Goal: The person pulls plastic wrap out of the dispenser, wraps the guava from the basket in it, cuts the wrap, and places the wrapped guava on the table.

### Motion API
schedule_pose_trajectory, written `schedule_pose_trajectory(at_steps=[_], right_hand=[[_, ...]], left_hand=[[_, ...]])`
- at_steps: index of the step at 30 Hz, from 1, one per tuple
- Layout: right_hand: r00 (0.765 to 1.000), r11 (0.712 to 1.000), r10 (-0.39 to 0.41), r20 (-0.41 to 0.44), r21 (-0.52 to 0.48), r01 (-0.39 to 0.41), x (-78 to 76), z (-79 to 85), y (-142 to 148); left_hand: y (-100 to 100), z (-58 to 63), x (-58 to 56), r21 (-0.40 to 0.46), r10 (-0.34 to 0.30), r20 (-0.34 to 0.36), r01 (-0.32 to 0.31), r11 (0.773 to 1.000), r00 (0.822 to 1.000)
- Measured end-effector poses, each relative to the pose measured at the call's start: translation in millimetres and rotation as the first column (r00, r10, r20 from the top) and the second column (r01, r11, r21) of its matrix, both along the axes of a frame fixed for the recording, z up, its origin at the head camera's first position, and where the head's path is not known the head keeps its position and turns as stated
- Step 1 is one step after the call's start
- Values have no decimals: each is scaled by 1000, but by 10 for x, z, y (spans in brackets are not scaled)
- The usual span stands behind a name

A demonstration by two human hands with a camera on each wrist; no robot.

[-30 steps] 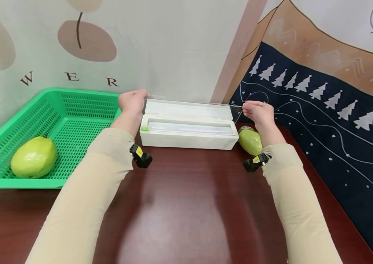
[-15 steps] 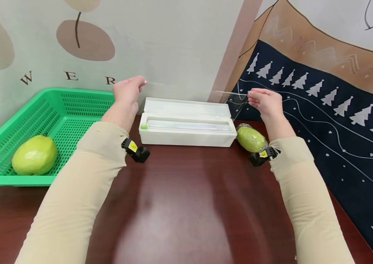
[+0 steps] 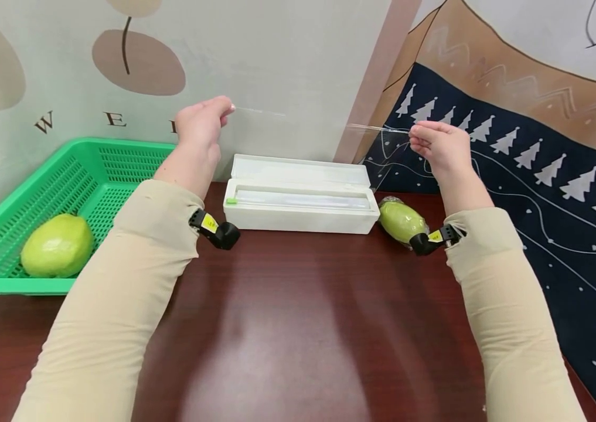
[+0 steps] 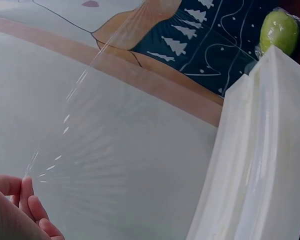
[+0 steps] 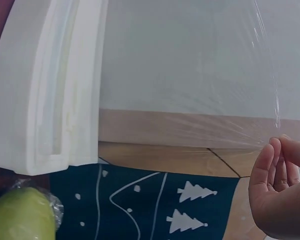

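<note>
Between both raised hands a clear sheet of cling film [image 4: 85, 150] is stretched, rising from behind the white cling film dispenser box [image 3: 303, 214]. My left hand [image 3: 200, 126] pinches one upper corner between thumb and fingertips. The opposite corner is pinched by my right hand [image 3: 442, 146], as the right wrist view shows with thin creases fanning out from its fingertips [image 5: 272, 145]. The box's lid [image 3: 300, 170] stands tipped back, and a long slot runs along its top. A small green slider [image 3: 231, 201] sits at the slot's left end.
A green perforated basket [image 3: 134, 158] stands at the left, holding a yellow-green, glossy, rounded fruit [image 3: 58, 246]. Beside the box's right end lies a similar fruit [image 3: 402, 221] wrapped in film. Printed cloths [image 3: 287, 70] hang behind the brown table [image 3: 287, 316].
Both hands have risen from the level of the box lid and moved slightly apart, drawing the film upward. The box, basket and fruits have stayed in place.
</note>
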State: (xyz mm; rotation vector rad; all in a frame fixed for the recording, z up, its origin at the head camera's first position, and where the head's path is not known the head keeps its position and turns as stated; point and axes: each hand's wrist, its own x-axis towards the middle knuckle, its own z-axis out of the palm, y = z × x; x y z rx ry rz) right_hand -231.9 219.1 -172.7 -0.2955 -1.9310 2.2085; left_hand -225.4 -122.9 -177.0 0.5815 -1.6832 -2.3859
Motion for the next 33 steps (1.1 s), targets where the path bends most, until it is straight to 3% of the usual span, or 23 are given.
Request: schedule_pose_trajectory(at_steps=[12, 19, 33], right_hand=[[999, 999, 1, -35, -34, -2, 39, 246, -31], [998, 996, 16, -66, -81, -22, 51, 359, -5], [990, 990, 19, -140, -132, -38, 132, 555, 12]], left_hand=[[-42, 249, 18, 59, 27, -13, -26, 998, 1000], [-50, 374, 32, 75, 7, -13, -6, 997, 1000], [-78, 566, 122, 132, -11, -109, 25, 991, 994]])
